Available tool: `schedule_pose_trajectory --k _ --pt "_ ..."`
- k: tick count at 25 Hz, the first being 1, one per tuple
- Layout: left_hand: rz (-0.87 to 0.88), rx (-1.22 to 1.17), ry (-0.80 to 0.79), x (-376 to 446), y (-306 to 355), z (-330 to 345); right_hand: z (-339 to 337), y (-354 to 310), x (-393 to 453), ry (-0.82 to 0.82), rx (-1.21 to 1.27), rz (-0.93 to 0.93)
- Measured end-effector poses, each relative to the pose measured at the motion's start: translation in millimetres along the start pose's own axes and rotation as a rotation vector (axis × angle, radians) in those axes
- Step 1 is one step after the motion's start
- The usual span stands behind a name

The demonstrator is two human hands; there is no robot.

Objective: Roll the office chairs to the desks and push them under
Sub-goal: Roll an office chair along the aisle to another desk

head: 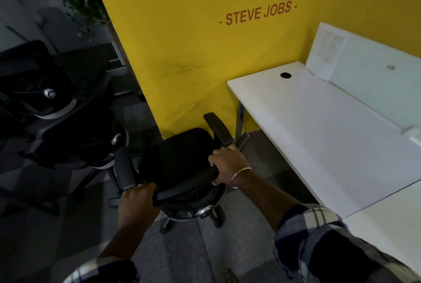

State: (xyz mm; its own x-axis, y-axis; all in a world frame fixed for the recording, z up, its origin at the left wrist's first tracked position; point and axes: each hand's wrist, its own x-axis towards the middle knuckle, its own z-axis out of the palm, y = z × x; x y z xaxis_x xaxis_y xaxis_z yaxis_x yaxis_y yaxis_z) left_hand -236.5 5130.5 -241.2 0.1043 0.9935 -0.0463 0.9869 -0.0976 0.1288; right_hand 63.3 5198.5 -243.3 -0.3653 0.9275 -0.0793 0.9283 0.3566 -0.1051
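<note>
Head view: left hand (136, 200) and right hand (224, 164) both grip the top edge of the backrest of the office chair (180, 162), just left of the white desk (319, 128) — best swivel it right, armrests clearing the edge, then push straight under.

We note two bare forearms entering from the lower edge of the frame. Right sleeve (323, 241), lower right: checked shirt, dark navey and white plaid with broad pale bands crossing dark squares, cuff pushed up to mid-forearm. Left sleeve (102, 269), bottom left: same checked cloth, only a small part in view at the frame edge. Right wrist carries a thin metal bangle (240, 174), plain, silver-gold in tone, sitting loose just behind the right hand (225, 162). Left hand (136, 205), lower centre: we see no ring, watch or band on it.
</note>
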Motion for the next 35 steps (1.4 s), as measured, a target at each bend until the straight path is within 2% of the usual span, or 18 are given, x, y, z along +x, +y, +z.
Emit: schedule_pose_trajectory --k 5,9,16,24,35 --pt "0.038 0.012 0.017 -35 -12 3 16 -27 -44 0.067 0.024 0.016" --pt "-0.011 -0.007 0.033 -77 -26 4 27 -57 -86 0.12 0.026 0.017" --pt "0.069 -0.054 0.044 -165 -42 17 48 -102 -174 0.219 0.037 0.066" --pt "0.119 -0.063 0.049 -295 -46 23 55 -174 -300 0.232 0.077 0.113" --pt "0.15 -0.133 0.135 -495 1 45 82 -208 -483 0.24 0.115 0.08"
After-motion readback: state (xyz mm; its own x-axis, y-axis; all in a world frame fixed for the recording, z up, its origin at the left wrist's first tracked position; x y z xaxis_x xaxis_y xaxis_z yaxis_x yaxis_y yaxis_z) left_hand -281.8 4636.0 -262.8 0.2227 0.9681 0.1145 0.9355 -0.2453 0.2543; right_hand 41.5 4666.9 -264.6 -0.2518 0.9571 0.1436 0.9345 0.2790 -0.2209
